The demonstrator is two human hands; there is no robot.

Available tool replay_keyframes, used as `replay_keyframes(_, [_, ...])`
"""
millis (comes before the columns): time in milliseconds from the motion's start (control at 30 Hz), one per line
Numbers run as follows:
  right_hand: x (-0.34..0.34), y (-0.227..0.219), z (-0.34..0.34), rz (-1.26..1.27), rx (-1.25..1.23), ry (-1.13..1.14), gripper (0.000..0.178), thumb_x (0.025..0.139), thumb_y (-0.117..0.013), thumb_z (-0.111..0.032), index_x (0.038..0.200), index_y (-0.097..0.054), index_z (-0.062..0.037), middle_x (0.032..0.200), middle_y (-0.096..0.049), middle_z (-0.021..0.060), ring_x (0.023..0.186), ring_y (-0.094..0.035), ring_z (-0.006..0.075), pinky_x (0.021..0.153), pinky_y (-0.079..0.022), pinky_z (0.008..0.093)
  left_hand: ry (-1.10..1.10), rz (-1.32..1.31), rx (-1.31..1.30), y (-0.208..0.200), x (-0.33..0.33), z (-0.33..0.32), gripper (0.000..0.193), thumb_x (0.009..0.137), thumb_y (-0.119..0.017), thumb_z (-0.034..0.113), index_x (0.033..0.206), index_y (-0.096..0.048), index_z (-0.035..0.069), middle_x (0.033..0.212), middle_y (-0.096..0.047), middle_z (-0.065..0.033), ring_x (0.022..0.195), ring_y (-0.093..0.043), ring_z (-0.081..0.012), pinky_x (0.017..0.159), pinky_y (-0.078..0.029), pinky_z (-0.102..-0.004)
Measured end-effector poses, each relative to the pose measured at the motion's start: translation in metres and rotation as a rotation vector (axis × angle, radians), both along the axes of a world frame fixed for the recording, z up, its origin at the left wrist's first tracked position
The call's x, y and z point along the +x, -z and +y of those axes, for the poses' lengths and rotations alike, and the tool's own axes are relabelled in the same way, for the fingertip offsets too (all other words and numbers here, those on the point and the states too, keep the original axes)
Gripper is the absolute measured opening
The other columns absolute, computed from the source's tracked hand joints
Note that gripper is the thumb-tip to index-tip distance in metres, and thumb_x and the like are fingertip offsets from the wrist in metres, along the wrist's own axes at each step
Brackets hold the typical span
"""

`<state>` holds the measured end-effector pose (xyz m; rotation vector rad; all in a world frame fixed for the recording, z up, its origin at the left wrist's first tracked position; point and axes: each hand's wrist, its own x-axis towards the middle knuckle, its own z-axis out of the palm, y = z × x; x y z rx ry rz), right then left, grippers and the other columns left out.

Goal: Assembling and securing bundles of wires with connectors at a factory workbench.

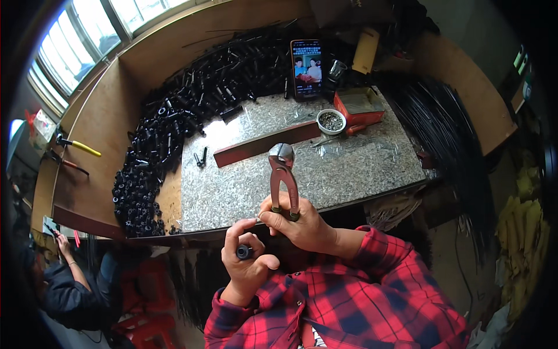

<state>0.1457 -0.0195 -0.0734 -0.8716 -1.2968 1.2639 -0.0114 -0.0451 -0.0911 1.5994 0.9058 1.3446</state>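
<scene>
My right hand (305,227) is closed around the handles of a pair of pincers (281,153), whose reddish-brown arms and silver jaws point up and away from me. To the left and slightly lower, my left hand (249,270) curls its fingers about a short black cylindrical piece (243,252), with its round end facing up. The left thumb stands apart from the piece. Both hands are at the near edge of a speckled grey stone slab (256,189). The left index fingertip is close to the right hand; whether a thin strand lies between them, I cannot tell.
A dark red bar (264,144) lies across the slab, near small black pieces (201,157). Behind it are a white bowl of small metal bits (331,121), a red box (359,106) and an upright phone (306,68). Black parts (168,128) heap leftward; black rods (444,122) lie rightward. Another person (75,285) sits left.
</scene>
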Motion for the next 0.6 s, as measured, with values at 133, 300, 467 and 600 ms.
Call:
replay_keyframes(133, [0.0018,0.0012,0.0003,-0.063,-0.001,-0.038,0.009,0.092,-0.057,-0.010,0.094,-0.057,-0.0017,0.074,-0.055,0.0002,0.063,-0.054,0.0063,0.058,-0.044,0.0219,0.013,0.009,0.020,-0.0018,0.0023,0.0009,0.085,0.067,-0.073,0.055,0.119,-0.044,-0.005,0.057,-0.039,0.0055,0.055,-0.043,-0.0043,0.054,-0.035,-0.0187])
replay_keyframes(300, [0.0018,0.0020,-0.0003,-0.089,0.060,-0.039,0.010,0.092,-0.057,-0.011,0.094,-0.057,-0.0017,0.076,-0.056,0.0014,0.063,-0.055,0.0070,0.058,-0.045,0.0229,-0.005,-0.009,-0.002,-0.0042,0.0015,0.0003,0.086,0.067,-0.073,0.055,0.121,-0.044,-0.006,0.057,-0.041,0.0051,0.055,-0.044,-0.0043,0.054,-0.035,-0.0189])
replay_keyframes(467, [-0.0047,0.0013,0.0001,-0.084,0.085,-0.038,0.012,0.091,-0.058,-0.012,0.094,-0.056,-0.0013,0.076,-0.057,0.0018,0.064,-0.055,0.0074,0.058,-0.046,0.0235,-0.029,-0.075,-0.025,-0.0035,0.0017,0.0002,0.082,0.062,-0.080,0.047,0.119,-0.049,-0.003,0.052,-0.042,0.0052,0.052,-0.041,-0.0020,0.051,-0.032,-0.0178])
replay_keyframes(600, [-0.0018,0.0001,0.0007,-0.068,0.024,-0.025,0.014,0.085,-0.063,-0.011,0.088,-0.058,0.0012,0.076,-0.056,0.0104,0.069,-0.058,0.0178,0.063,-0.046,0.0307,-0.012,-0.055,-0.006,-0.0024,0.0028,0.0021,0.081,0.067,-0.078,0.048,0.119,-0.047,-0.004,0.054,-0.043,0.0051,0.054,-0.044,-0.0034,0.053,-0.035,-0.0182])
